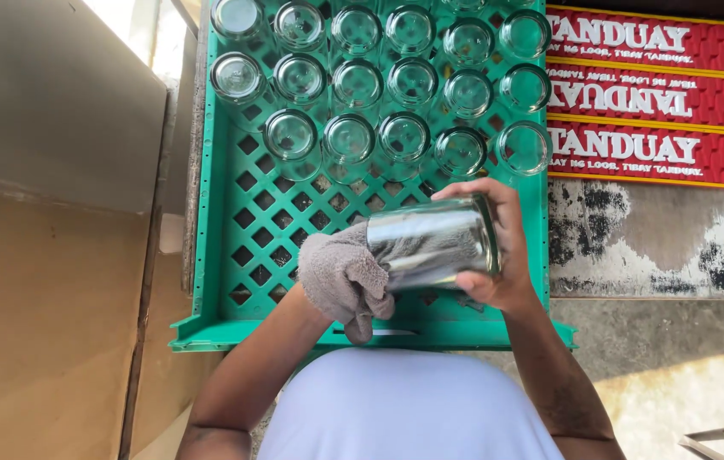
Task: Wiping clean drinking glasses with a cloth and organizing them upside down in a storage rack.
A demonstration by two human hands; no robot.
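Note:
My right hand (498, 255) grips a clear drinking glass (434, 243), held on its side over the near end of a green lattice crate (247, 221). A grey-brown cloth (340, 277) wraps my left hand, which is hidden under it. Part of the cloth is pushed into the glass's open mouth. Several clear glasses (357, 81) stand in rows at the far end of the crate.
Red rubber bar mats (660, 98) with white lettering lie to the right of the crate on a worn, stained counter (651, 238). A brown cardboard surface (46, 255) fills the left side. My white shirt (404, 409) is at the bottom.

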